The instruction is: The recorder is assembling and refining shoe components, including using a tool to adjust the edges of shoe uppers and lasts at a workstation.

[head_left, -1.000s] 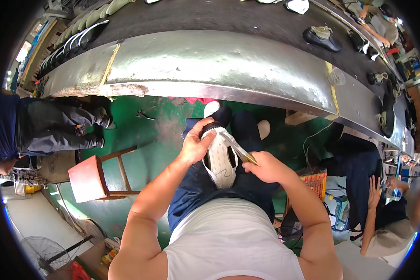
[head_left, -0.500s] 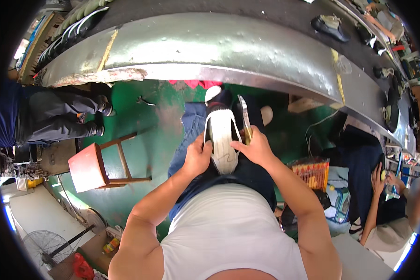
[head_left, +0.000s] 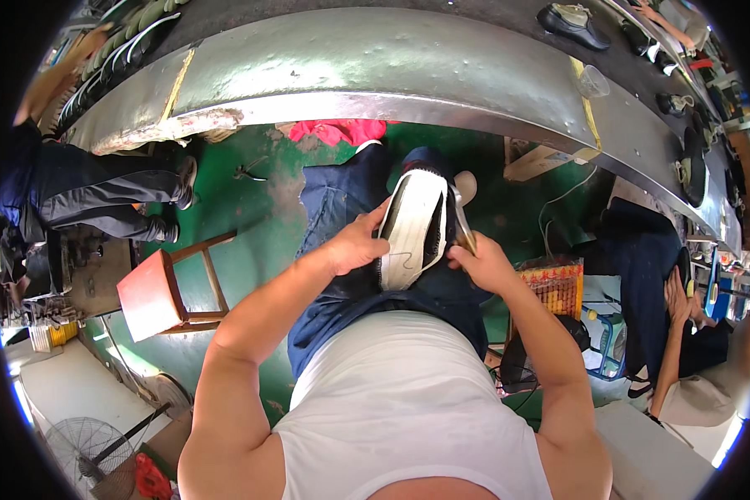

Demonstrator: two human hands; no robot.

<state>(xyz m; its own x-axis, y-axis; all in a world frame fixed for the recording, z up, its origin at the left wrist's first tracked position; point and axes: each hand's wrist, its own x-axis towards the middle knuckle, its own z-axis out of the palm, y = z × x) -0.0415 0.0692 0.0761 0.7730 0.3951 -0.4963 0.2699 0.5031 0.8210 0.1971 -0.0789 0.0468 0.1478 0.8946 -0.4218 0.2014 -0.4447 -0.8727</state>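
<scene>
A shoe [head_left: 414, 223] lies sole side up across my lap. Its bottom is a white insole board with a pen mark, ringed by dark gathered upper material and a thin white edging. My left hand [head_left: 360, 243] is closed on the shoe's left side, thumb resting on the insole. To the right of the shoe, my right hand [head_left: 483, 262] is wrapped round the handle of a long, curved metal hand tool [head_left: 460, 212]. The tool's shiny end points away from me, close along the shoe's right edge. Its exact kind does not show.
A metal-edged bench [head_left: 333, 79] crosses in front, carrying several dark shoes [head_left: 575, 27]. A red-seated stool [head_left: 150, 296] stands left. Pink cloth [head_left: 337, 131] and a small tool [head_left: 248, 172] lie on the floor. Co-workers [head_left: 112, 187] are at both sides.
The shoe has turned slightly, its far end now leaning right. My left hand has moved up its side. My right hand and the tool have shifted right, and the right thumb has left the insole.
</scene>
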